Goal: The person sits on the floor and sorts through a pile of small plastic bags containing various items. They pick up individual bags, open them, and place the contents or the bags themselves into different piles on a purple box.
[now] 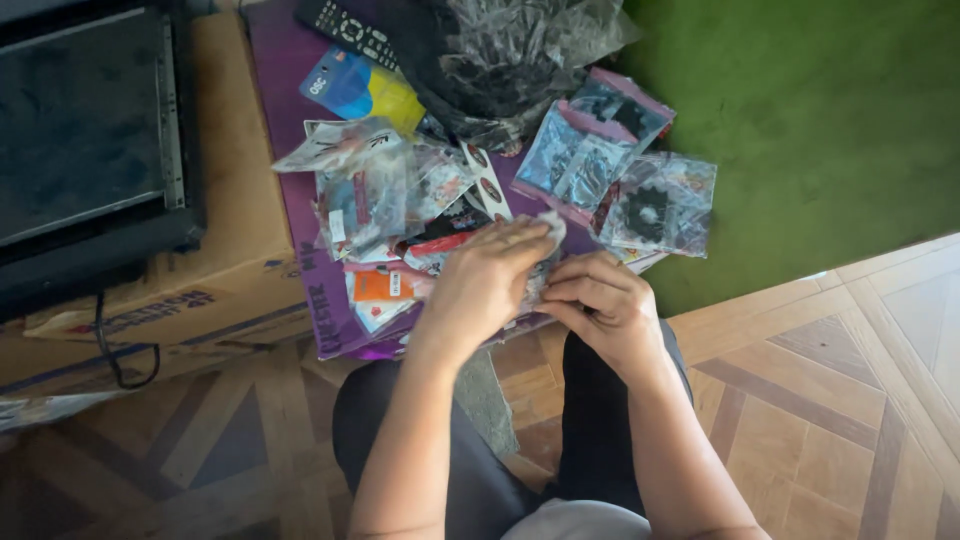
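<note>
My left hand (485, 280) and my right hand (600, 305) meet over a small clear plastic packet (545, 262), both gripping it between the fingers. The packet is mostly hidden by my hands. Beneath them lies a heap of clear bags (400, 195) holding small parts, spread on a purple flat box (290, 120). A bag with a black toothed sprocket (655, 210) lies just right of my hands. My knees in dark trousers (400, 420) are under my forearms.
A cardboard box (230, 220) carries a black device (90, 140) at the left, with a cable (115, 350) hanging down. A remote control (350, 30) and a blue-yellow packet (365, 90) lie at the back. Green carpet (820, 120) is at right, wood floor (830, 400) below.
</note>
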